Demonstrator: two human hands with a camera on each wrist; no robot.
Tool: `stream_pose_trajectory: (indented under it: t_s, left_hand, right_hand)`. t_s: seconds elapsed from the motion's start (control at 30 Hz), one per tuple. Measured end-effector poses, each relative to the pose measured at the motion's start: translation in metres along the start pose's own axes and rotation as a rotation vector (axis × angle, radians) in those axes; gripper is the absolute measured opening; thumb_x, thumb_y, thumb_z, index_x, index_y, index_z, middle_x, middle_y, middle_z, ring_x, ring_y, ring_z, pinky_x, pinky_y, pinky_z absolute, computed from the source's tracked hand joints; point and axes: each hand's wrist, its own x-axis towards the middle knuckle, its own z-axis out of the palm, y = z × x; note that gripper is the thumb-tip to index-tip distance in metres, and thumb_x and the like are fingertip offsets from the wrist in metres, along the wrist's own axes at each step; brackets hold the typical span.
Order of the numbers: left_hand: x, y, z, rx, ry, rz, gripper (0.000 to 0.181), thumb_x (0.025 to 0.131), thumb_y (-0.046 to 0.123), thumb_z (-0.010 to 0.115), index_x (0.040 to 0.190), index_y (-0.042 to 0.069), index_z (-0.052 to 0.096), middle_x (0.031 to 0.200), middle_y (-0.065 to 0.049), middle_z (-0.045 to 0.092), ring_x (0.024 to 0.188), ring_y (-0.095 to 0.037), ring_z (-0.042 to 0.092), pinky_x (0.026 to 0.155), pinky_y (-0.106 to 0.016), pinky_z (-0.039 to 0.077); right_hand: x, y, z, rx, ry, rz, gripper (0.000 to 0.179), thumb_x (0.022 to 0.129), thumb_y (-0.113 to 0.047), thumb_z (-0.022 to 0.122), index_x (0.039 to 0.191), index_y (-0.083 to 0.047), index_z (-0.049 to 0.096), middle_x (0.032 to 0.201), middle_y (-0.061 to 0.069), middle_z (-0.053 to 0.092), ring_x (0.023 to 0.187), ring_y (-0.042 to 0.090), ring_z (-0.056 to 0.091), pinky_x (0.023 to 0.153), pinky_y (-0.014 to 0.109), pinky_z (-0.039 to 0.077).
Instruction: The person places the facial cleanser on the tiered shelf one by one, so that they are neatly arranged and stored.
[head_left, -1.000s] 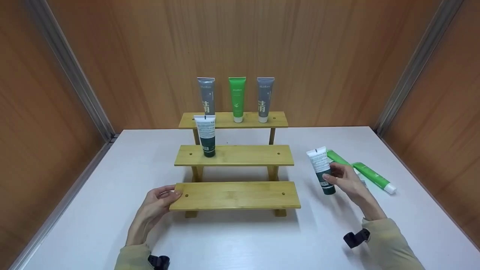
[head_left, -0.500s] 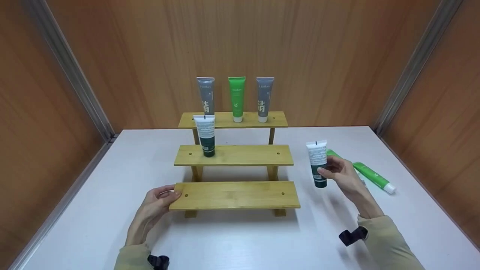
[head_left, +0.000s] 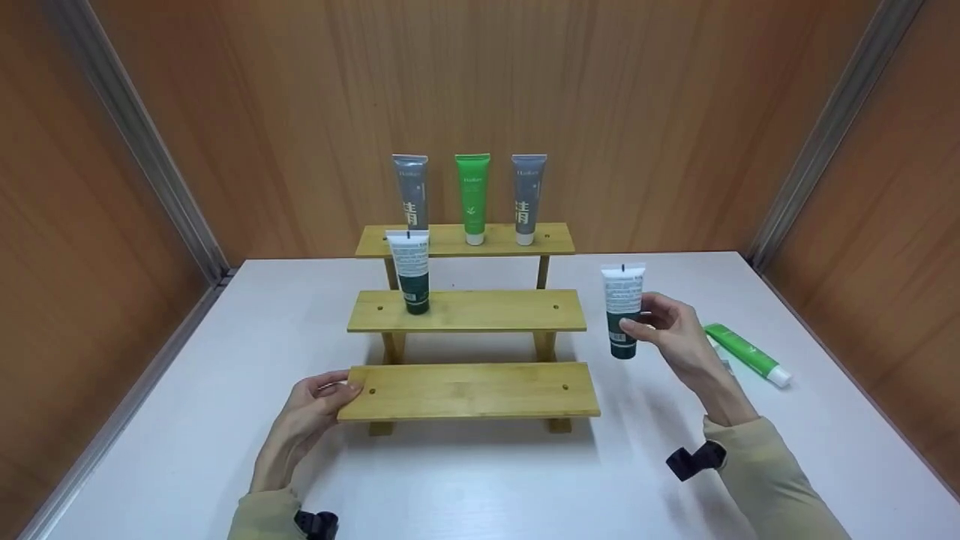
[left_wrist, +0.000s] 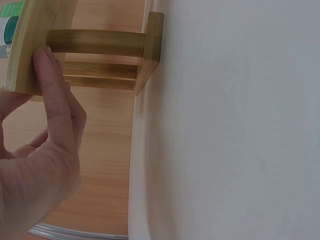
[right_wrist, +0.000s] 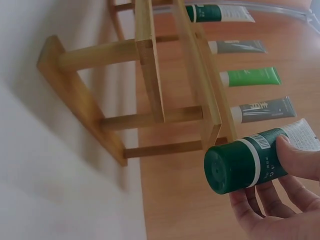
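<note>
Tube point(head_left: 622, 311) in right grip point(head_left: 673, 330), apart from rack point(head_left: 495, 309), left grip point(head_left: 309, 411) on edge point(head_left: 345, 412)

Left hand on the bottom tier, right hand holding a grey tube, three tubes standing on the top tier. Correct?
Not quite: the right hand holds a dark green and white tube, not grey; see the right wrist view. Left hand on the bottom tier, three tubes on the top tier: fine.

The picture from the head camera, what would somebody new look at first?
Probably the wooden stand in the middle, with a bright green tube between two grey tubes on its top step. Next, maybe the hands: the right hand holds a dark green and white tube to the right of the stand, and the left hand grips the bottom step's left end.
</note>
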Motion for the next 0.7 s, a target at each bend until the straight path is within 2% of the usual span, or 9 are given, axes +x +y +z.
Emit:
stream_pose_trajectory:
  t_s: [0.17, 0.47, 0.7]
  left_hand:
    - [-0.001, 0.000, 0.000, -0.009, -0.005, 0.003, 0.061, 0.096, 0.010, 0.065, 0.145, -0.013, 0.036, 0.103, -0.004, 0.065, 0.086, -0.009, 0.067, 0.074, -0.020, 0.058]
    - [-0.002, 0.001, 0.000, -0.008, -0.001, -0.002, 0.061, 0.097, 0.011, 0.066, 0.145, -0.012, 0.038, 0.101, -0.003, 0.064, 0.085, -0.008, 0.067, 0.074, -0.019, 0.058]
    - [-0.001, 0.001, 0.000, -0.015, -0.015, -0.001, 0.059, 0.097, 0.010, 0.065, 0.145, -0.012, 0.039, 0.099, -0.002, 0.066, 0.084, -0.008, 0.067, 0.073, -0.019, 0.058]
  right_hand:
    - [0.005, -0.012, 0.006, 0.022, -0.005, -0.040, 0.053, 0.094, -0.015, 0.072, 0.140, 0.002, 0.050, 0.121, -0.003, 0.060, 0.112, 0.016, 0.058, 0.097, 0.020, 0.048]
    - [0.016, -0.028, 0.019, 0.040, -0.015, -0.068, 0.054, 0.094, -0.015, 0.072, 0.141, 0.000, 0.050, 0.127, 0.004, 0.059, 0.117, 0.023, 0.055, 0.101, 0.026, 0.048]
    - [0.023, -0.035, 0.031, 0.051, -0.031, -0.110, 0.051, 0.094, -0.012, 0.071, 0.139, 0.001, 0.052, 0.126, 0.007, 0.060, 0.115, 0.023, 0.058, 0.101, 0.031, 0.049]
